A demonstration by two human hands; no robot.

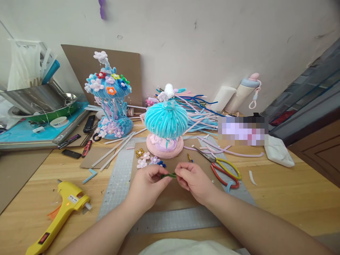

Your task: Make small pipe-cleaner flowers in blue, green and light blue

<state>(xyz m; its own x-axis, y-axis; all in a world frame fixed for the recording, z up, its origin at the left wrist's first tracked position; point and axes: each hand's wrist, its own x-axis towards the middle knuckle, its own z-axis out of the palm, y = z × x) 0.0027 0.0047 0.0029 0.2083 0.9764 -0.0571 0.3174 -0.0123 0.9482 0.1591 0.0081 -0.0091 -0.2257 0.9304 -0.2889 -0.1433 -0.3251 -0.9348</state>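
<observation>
My left hand [148, 186] and my right hand [193, 180] meet over a brown cardboard sheet [172, 194], both pinched on a short green pipe cleaner [169, 175] stretched between their fingertips. Just beyond them stands a turquoise pipe-cleaner mushroom dome [166, 120] on a pink round base [164, 147], with a white flower on top. Small pipe-cleaner flowers [145, 161] in pink, white, blue and gold lie in front of that base, close to my left hand.
A taller blue mushroom figure [110, 102] with coloured flowers stands at the back left. A yellow glue gun [62, 212] lies front left. Red-and-yellow scissors [223, 170] lie right of my hands. A pile of loose pipe cleaners [202, 109] sits behind, on a grey cutting mat [119, 177].
</observation>
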